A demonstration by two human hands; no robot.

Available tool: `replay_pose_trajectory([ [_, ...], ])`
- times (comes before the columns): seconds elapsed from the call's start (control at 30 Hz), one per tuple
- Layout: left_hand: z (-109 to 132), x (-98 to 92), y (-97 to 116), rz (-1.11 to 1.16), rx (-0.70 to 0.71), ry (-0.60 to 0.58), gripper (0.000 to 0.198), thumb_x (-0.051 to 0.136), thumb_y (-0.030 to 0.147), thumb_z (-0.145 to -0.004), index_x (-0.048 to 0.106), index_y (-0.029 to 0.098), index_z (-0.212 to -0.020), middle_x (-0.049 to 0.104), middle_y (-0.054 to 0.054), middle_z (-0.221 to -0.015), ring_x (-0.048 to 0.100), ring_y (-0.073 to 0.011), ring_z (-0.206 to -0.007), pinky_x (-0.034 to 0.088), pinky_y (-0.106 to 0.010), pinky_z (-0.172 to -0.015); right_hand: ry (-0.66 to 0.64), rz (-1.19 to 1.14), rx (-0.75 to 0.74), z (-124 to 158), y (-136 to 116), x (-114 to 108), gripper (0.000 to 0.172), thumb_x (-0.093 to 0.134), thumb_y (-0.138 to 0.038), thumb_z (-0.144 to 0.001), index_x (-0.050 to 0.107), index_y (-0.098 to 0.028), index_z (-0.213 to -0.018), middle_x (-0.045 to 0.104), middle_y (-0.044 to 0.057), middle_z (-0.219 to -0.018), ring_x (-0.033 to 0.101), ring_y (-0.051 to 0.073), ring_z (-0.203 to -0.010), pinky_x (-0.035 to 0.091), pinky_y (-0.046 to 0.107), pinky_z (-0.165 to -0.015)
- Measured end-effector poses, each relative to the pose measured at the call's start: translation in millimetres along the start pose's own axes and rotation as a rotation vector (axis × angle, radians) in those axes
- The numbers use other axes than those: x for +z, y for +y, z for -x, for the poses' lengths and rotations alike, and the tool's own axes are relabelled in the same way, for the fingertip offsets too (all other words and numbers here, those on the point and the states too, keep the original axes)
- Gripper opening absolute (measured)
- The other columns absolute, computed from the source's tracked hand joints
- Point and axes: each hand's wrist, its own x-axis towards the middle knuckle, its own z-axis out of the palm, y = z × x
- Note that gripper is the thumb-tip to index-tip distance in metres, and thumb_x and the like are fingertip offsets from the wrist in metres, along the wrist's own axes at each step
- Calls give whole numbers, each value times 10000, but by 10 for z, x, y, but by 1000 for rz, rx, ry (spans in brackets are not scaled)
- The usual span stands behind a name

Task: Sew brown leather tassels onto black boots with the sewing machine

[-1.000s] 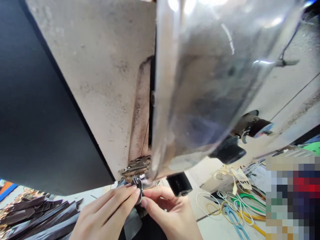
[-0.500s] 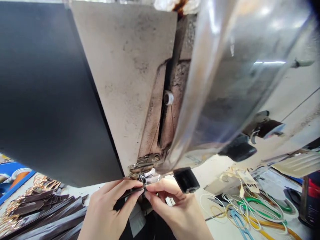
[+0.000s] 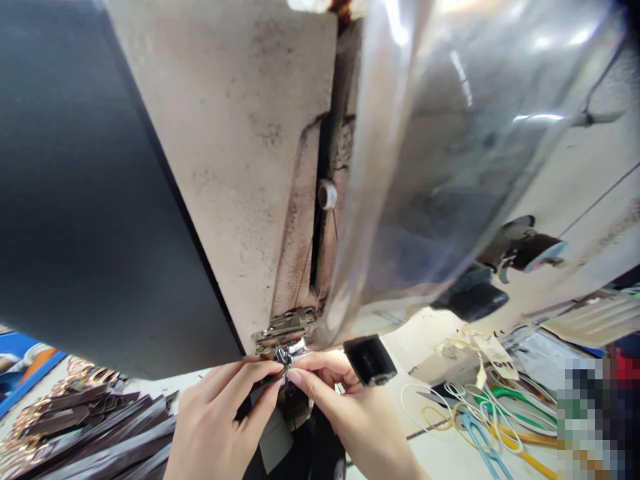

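In front of me stands a sewing machine, its needle area low in the middle. Just below the presser foot, my left hand pinches a narrow dark strip between thumb and fingers. From the other side, my right hand is closed with thumb and forefinger at the strip's end. The fingertips of both hands nearly meet there and hide most of that end. A black rectangular part of the machine juts out over the right fingers.
Many dark strips with gold-coloured rings lie in a pile at left, near a blue tray. On the right are tangled cords, light-blue scissor-like handles and a paper tag. A clear guard hangs at upper right.
The view has shifted slightly, so the machine appears a little further left. Both hands stay pinched at the strip under the presser foot, the right fingertips slightly nearer the left ones.
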Motion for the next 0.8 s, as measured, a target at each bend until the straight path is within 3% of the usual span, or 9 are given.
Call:
replay_pose_trajectory([
  [0.17, 0, -11, 0, -8, 3, -2, 104, 546, 336, -1010, 643, 317, -1045, 760, 104, -958, 746, -72, -833, 540, -151, -792, 104, 208, -203, 71, 66, 4, 139, 710, -339, -888, 794, -228, -879, 608, -11, -620, 601, 163, -639, 515, 236, -606],
  [0.33, -43, -61, 22, 29, 12, -9, 96, 572, 297, -975, 629, 304, -1052, 775, 80, -963, 759, -89, -836, 568, -141, -772, 6, 323, -396, 71, 51, -24, 200, 595, -227, -965, 795, -224, -978, 772, 38, -935, 716, 179, -787, 566, 232, -731],
  [0.57, -57, -29, 37, -52, 27, 26, 150, 535, 392, -1015, 637, 290, -973, 769, 82, -866, 753, -105, -724, 570, -193, -665, -30, 412, -499, 29, 16, -69, 266, 527, -194, -989, 786, -246, -1023, 778, 48, -917, 732, 182, -800, 576, 244, -760],
  [0.67, -30, -42, 26, -96, 166, 20, 133, 531, 210, -1012, 656, 215, -1058, 770, 12, -936, 745, -128, -816, 548, -221, -787, -83, 452, -507, 28, 7, -118, 276, 507, -231, -1009, 770, -253, -1088, 770, 60, -899, 720, 175, -764, 578, 246, -731],
  [0.8, 64, -93, 25, -132, 397, -11, 294, 451, 25, -972, 660, 89, -1168, 753, -105, -1097, 714, -177, -1030, 485, -281, -1006, -117, 526, -604, 55, 47, -164, 301, 464, -204, -1024, 758, -231, -1082, 757, 75, -851, 712, 164, -737, 557, 227, -682],
])
